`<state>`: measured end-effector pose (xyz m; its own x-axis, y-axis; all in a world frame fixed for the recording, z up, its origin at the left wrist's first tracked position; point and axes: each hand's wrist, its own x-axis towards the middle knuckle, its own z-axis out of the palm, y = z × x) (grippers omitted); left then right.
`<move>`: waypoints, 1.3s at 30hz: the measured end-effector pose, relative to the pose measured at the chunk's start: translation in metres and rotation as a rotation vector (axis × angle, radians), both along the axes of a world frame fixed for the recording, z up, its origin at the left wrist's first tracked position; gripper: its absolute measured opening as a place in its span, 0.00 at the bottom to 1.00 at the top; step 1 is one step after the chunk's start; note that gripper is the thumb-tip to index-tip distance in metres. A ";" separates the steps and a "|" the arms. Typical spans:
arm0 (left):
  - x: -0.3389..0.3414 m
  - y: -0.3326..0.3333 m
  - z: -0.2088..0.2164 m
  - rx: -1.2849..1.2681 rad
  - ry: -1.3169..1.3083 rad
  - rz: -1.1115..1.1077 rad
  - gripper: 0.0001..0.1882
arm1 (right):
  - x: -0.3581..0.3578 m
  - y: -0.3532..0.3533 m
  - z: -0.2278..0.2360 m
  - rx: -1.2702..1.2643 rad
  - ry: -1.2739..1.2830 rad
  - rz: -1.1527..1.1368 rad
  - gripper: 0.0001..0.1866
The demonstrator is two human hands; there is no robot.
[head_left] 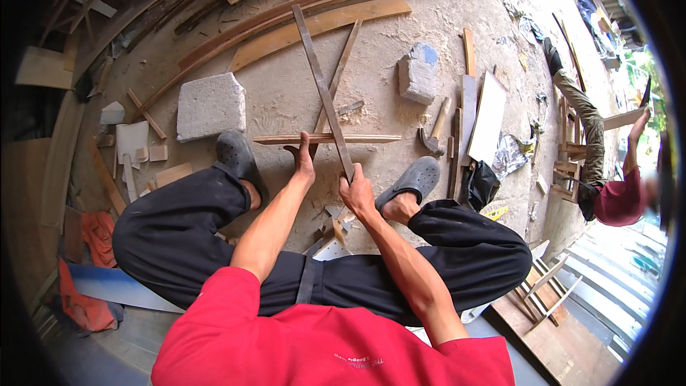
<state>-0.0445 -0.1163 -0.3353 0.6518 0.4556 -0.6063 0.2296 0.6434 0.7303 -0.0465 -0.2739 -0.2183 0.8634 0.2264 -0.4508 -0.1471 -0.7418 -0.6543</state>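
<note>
Dusty concrete floor (286, 100) spreads under me, littered with offcuts, two grey stone blocks (210, 106) and a hammer (434, 136). My left hand (302, 163) presses down on the horizontal wooden strip (357, 139). My right hand (356, 191) is closed around the long slat (321, 86) laid across it. I judge this an aligning step; next comes steadying the crossing.

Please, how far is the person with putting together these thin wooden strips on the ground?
Laid so far: one horizontal strip on the ground, with a slanted strip crossing it. In hand: the right hand grips the near end of a long grey strip lying across both, while the left hand presses on the horizontal strip. No fastening is visible at the crossing, and the hammer lies untouched beside the right foot.
</note>
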 end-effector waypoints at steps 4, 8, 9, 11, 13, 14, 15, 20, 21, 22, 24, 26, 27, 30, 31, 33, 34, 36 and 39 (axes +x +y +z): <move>0.008 0.016 0.030 -0.220 -0.016 0.119 0.75 | 0.000 0.001 0.002 -0.053 0.026 0.035 0.17; 0.001 0.027 0.030 -0.277 0.022 0.205 0.60 | -0.004 0.007 0.013 -0.067 0.014 0.089 0.17; 0.002 0.025 0.035 -0.302 0.020 0.239 0.55 | -0.004 0.007 0.012 -0.075 0.006 0.099 0.17; 0.012 0.032 0.040 -0.361 0.052 0.302 0.38 | -0.004 0.009 0.010 -0.060 0.009 0.109 0.17; 0.015 0.036 0.040 -0.392 0.072 0.332 0.35 | -0.006 0.012 0.010 -0.041 0.012 0.113 0.17; 0.006 0.056 0.017 -0.432 0.042 0.323 0.33 | -0.008 0.022 0.015 -0.016 0.011 0.137 0.17; 0.009 0.059 0.016 -0.426 0.047 0.342 0.32 | -0.008 0.024 0.016 -0.008 0.011 0.135 0.16; 0.026 0.072 0.031 -0.439 0.105 0.346 0.26 | -0.011 0.033 0.015 0.011 0.007 0.122 0.16; 0.031 0.073 0.036 -0.427 0.116 0.342 0.26 | -0.011 0.035 0.013 0.028 -0.003 0.117 0.16; 0.034 0.076 0.042 -0.445 0.161 0.338 0.25 | -0.011 0.036 0.012 0.034 -0.008 0.112 0.16; 0.040 0.079 0.051 -0.487 0.252 0.330 0.25 | -0.013 0.034 0.010 0.038 -0.017 0.102 0.16; 0.040 0.084 0.055 -0.527 0.250 0.259 0.25 | -0.013 0.034 0.011 0.030 -0.012 0.095 0.16; 0.039 0.086 0.055 -0.545 0.249 0.224 0.25 | -0.012 0.035 0.012 0.026 -0.009 0.093 0.16; 0.033 0.085 0.048 -0.395 0.214 0.144 0.24 | -0.008 0.039 0.015 0.055 -0.033 0.070 0.16; 0.032 0.086 0.045 -0.393 0.214 0.153 0.24 | -0.007 0.041 0.017 0.051 -0.041 0.071 0.15; 0.031 0.087 0.041 -0.388 0.217 0.164 0.24 | -0.005 0.041 0.019 0.042 -0.056 0.066 0.15; 0.030 0.088 0.040 -0.422 0.186 0.181 0.24 | -0.005 0.042 0.019 0.025 -0.044 0.076 0.15; 0.029 0.089 0.038 -0.490 0.125 0.211 0.25 | -0.006 0.041 0.016 -0.010 -0.021 0.090 0.15; 0.027 0.079 0.049 -0.457 0.119 0.217 0.27 | -0.009 0.036 0.011 -0.041 -0.014 0.098 0.16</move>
